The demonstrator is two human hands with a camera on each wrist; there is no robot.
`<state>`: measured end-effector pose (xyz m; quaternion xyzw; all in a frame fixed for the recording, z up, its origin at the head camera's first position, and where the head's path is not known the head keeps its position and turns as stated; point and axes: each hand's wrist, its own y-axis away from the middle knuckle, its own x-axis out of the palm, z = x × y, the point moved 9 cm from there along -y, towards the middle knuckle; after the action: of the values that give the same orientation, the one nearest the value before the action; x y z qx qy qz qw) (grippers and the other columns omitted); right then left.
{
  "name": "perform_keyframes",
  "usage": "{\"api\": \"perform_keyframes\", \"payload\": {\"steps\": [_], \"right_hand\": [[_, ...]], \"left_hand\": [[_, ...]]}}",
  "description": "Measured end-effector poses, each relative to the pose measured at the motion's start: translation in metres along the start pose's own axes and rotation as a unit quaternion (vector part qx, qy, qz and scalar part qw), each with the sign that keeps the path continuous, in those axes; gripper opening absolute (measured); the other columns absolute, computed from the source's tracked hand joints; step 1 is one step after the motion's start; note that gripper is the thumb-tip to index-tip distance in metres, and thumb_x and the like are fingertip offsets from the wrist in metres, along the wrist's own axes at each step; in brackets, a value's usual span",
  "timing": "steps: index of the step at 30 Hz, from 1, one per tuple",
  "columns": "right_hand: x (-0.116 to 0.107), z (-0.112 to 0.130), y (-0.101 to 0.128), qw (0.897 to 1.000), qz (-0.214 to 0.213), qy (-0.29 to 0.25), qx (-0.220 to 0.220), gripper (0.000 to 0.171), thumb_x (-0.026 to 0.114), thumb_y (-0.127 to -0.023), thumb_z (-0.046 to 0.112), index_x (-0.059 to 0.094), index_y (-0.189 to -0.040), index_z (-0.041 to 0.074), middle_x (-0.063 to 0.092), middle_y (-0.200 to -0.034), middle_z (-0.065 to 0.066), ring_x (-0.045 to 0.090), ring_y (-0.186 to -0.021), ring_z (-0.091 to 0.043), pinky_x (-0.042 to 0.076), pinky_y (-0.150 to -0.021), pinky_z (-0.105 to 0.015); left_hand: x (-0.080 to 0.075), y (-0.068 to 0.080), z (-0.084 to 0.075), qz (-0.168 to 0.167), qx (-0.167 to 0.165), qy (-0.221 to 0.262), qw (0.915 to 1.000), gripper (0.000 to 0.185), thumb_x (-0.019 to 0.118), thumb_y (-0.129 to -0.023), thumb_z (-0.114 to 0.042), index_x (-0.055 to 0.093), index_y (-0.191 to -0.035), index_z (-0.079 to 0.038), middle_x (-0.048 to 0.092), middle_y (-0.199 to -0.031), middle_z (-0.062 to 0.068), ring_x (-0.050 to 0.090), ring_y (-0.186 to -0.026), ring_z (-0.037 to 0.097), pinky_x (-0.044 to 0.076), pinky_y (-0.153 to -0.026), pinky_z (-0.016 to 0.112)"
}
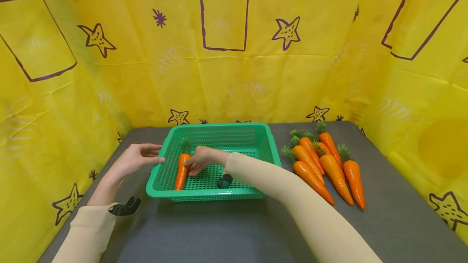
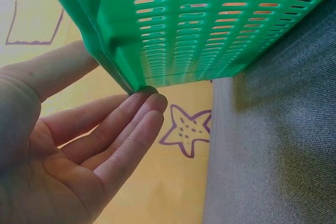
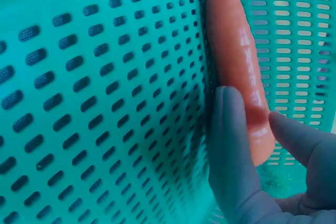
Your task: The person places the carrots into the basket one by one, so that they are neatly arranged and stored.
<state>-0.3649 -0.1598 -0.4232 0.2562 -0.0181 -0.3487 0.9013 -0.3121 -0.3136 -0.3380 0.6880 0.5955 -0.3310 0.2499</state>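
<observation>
A green plastic basket (image 1: 215, 194) with slotted walls stands on the dark table. Inside it, along the left side, lies an orange carrot (image 1: 180, 175) with a green leafy top pointing to the back. My right hand (image 1: 202, 159) reaches into the basket and holds this carrot near its thick end. Thumb and fingers sit on opposite sides of the carrot (image 3: 239, 51) in the right wrist view. My left hand (image 1: 137, 159) is at the basket's left rim. In the left wrist view its thumb and relaxed fingertips (image 2: 155, 100) touch the rim from outside.
To the right of the basket several carrots (image 1: 333, 169) lie in a loose pile, leafy tops towards the back. Yellow patterned cloth (image 1: 226, 84) walls in the grey-black table (image 1: 219, 230) at the back and both sides. Each wrist wears a black band (image 1: 125, 207).
</observation>
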Motion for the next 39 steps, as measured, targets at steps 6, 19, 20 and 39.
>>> {"api": "perform_keyframes", "payload": {"steps": [6, 19, 20, 39], "right_hand": [[-0.003, -0.001, 0.001, 1.000, -0.003, 0.013, 0.007, 0.021, 0.061, -0.093, 0.009, 0.057, -0.106, -0.006, 0.068, -0.096, -0.025, 0.068, -0.093, -0.036, 0.056, -0.081, -0.042], [-0.023, 0.002, 0.025, 0.999, 0.006, 0.050, 0.015, 0.074, 0.065, -0.091, 0.017, 0.023, -0.146, -0.006, 0.059, -0.120, -0.028, 0.062, -0.108, -0.036, 0.051, -0.093, -0.044], [-0.025, 0.005, 0.029, 0.998, 0.006, 0.062, 0.004, 0.067, 0.064, -0.091, 0.018, 0.031, -0.143, -0.008, 0.059, -0.121, -0.027, 0.062, -0.109, -0.036, 0.051, -0.093, -0.045], [-0.078, 0.049, 0.143, 0.986, -0.021, 0.045, -0.158, 0.042, 0.062, -0.093, 0.025, 0.052, -0.129, 0.007, 0.065, -0.119, -0.011, 0.065, -0.107, -0.025, 0.054, -0.088, -0.037]], "left_hand": [[0.001, -0.002, -0.001, 0.000, 0.003, -0.003, 1.0000, 0.065, 0.072, -0.083, -0.040, 0.056, -0.130, 0.001, 0.067, -0.113, 0.019, 0.065, -0.103, 0.032, 0.052, -0.087, 0.048], [0.004, -0.002, 0.001, 0.000, -0.006, -0.006, 1.0000, 0.066, 0.071, -0.082, -0.044, 0.056, -0.131, -0.002, 0.067, -0.114, 0.017, 0.064, -0.104, 0.030, 0.051, -0.088, 0.049], [0.004, -0.002, 0.001, 0.000, -0.006, -0.007, 1.0000, 0.067, 0.071, -0.082, -0.044, 0.055, -0.131, -0.001, 0.067, -0.114, 0.017, 0.064, -0.104, 0.030, 0.051, -0.088, 0.049], [0.000, 0.002, 0.005, -0.005, -0.004, -0.012, 0.9999, 0.067, 0.070, -0.083, -0.045, 0.055, -0.132, -0.002, 0.067, -0.115, 0.018, 0.064, -0.105, 0.032, 0.051, -0.088, 0.049]]}}
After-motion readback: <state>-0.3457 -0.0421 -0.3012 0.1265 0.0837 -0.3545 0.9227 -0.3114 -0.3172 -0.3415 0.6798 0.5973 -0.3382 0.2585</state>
